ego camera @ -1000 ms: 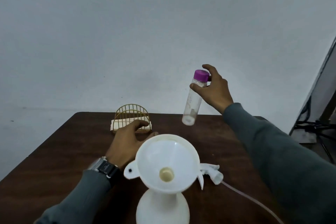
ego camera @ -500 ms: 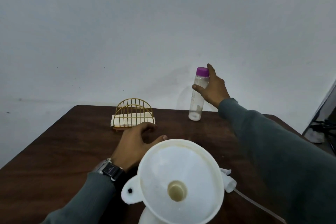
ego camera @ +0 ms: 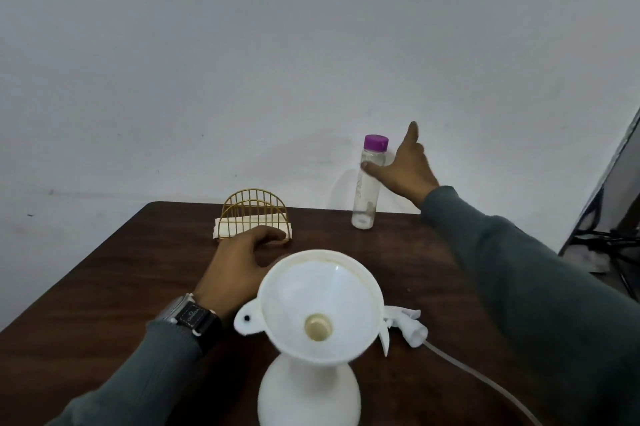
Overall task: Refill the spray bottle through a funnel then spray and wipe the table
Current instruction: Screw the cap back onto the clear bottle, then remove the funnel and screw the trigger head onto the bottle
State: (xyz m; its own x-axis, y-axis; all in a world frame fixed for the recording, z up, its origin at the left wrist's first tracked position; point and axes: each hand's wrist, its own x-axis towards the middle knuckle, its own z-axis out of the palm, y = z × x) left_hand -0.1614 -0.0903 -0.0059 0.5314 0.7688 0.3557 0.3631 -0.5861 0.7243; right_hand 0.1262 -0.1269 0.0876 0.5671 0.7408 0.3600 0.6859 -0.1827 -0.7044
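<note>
A white funnel [ego camera: 322, 290] sits in the neck of the white spray bottle [ego camera: 308, 398] at the near edge of the dark wooden table [ego camera: 104, 287]. The bottle's spray head [ego camera: 412, 325] lies on the table just right of it, its clear tube [ego camera: 485, 384] trailing toward me. A clear refill bottle with a purple cap [ego camera: 367, 190] stands upright near the table's far edge and looks almost empty. My right hand [ego camera: 405, 173] is beside it, fingers spread, only the thumb touching its side. My left hand [ego camera: 239, 266] rests palm down behind the funnel, holding nothing.
A gold wire napkin holder [ego camera: 254, 214] with white napkins stands at the far side, just beyond my left hand. A plain wall rises behind the table. Dark cables and a stand [ego camera: 606, 235] are on the floor off the right edge.
My right hand carried the purple-capped bottle away from the funnel, set it upright at the far edge and opened off it. My left hand stayed on the table.
</note>
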